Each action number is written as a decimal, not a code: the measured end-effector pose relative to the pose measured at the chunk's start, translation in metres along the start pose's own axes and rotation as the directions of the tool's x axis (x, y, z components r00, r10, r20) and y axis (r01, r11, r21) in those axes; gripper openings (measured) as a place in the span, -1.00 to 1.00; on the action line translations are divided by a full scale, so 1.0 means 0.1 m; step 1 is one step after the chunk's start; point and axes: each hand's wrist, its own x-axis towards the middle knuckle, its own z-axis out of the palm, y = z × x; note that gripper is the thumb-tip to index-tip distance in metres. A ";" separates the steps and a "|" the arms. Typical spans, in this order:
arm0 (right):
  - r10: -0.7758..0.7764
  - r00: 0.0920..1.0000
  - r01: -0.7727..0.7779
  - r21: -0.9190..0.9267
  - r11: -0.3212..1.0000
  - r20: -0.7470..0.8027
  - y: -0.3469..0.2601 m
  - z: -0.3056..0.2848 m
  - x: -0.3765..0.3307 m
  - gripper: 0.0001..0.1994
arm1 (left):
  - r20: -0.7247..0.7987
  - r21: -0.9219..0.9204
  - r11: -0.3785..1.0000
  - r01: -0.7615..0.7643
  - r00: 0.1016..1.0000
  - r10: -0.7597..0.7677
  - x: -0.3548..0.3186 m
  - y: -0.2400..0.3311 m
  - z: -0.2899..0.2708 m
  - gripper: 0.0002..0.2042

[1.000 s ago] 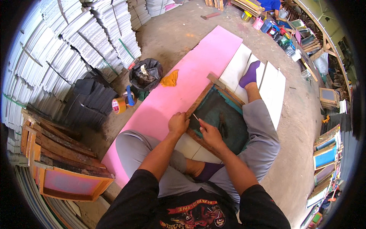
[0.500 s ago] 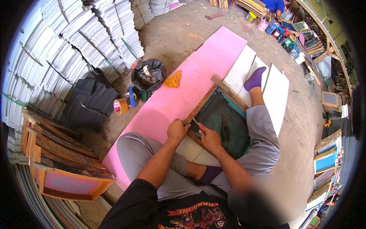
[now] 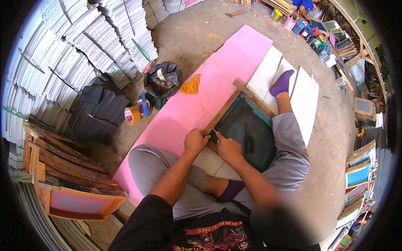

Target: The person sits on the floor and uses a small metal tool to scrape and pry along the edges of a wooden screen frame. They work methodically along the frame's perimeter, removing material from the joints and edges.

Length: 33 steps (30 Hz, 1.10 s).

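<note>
Between my legs is a wooden screen frame (image 3: 224,113) with dark green mesh (image 3: 234,121) stretched across it. My left hand (image 3: 195,141) is closed around the frame's near left corner. My right hand (image 3: 229,148), closed too, grips a thin, light-coloured pointed tool (image 3: 214,130); its tip meets the wood beside my left fingers. What kind of tool it is, I cannot tell, since my fist covers most of it. A dark, blurred pliers-like shape (image 3: 249,143) shows faintly at the mesh, to the right of my right hand.
Under the frame lie a pink sheet (image 3: 176,113) and white boards (image 3: 302,100). An orange cloth (image 3: 190,85), a black bag-lined bin (image 3: 163,81) and a tape roll (image 3: 132,115) are ahead left. Wooden frames (image 3: 79,203) stand at left; another person (image 3: 305,5) is far right.
My right hand has shifted slightly left, and less of the tool shows. The pliers, sharp on the mesh earlier, now appear only as a faint dark shape. My left hand stays at the corner.
</note>
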 end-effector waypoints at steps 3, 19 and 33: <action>0.016 1.000 -0.017 0.029 0.999 0.012 0.01 0.16 0.04 -0.53 | -0.034 -0.008 1.000 -0.015 0.999 0.015 -0.02 -0.01 0.02 -0.58; -0.047 0.991 0.062 0.116 0.991 -0.122 0.30 0.35 0.03 -0.56 | -0.005 -0.039 0.999 -0.022 1.000 0.021 0.05 -0.04 -0.03 -0.59; -0.031 0.997 0.052 0.294 0.954 -0.073 0.22 0.41 0.12 -0.55 | -0.047 0.011 0.999 -0.043 0.998 0.044 0.04 -0.04 0.02 -0.60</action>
